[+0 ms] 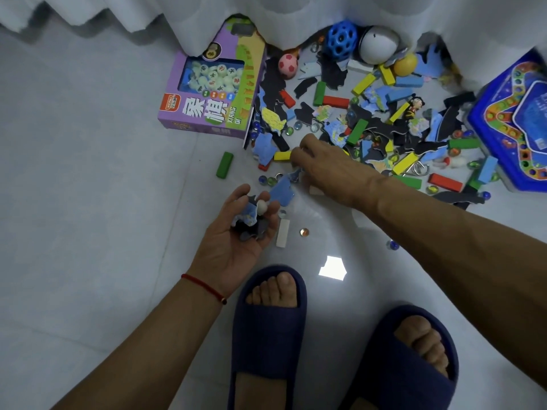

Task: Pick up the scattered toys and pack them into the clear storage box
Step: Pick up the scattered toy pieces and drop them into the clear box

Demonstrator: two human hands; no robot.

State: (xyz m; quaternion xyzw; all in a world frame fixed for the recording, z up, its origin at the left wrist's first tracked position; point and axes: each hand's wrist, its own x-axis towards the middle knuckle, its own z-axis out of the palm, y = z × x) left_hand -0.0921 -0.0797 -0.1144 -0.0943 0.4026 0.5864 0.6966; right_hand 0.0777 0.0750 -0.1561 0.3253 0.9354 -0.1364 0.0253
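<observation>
Slippers (268, 329) fill the bottom of my view, both feet planted on the pale floor (88, 173). Just past them my left hand (236, 232) sits palm up, fingers curled round a clump of puzzle bits (247, 218) with a little white ball on top. A white block (282, 233) and an orange marble (304, 232) lie right beside it on the tile. My right hand (328, 167) reaches further out, knuckles up, fingertips bent down at the near edge of the pile, right by a yellow block (282, 155); can't tell if it's actually got hold of anything. A green block (224, 164) sits off on its own to the left. Beyond that is the toy pile (370, 113): blocks, marbles, puzzle pieces, balls. Chess box (213, 84) on the left, blue board (515, 113) on the right, curtain (266, 13) behind. No clear box in sight.
</observation>
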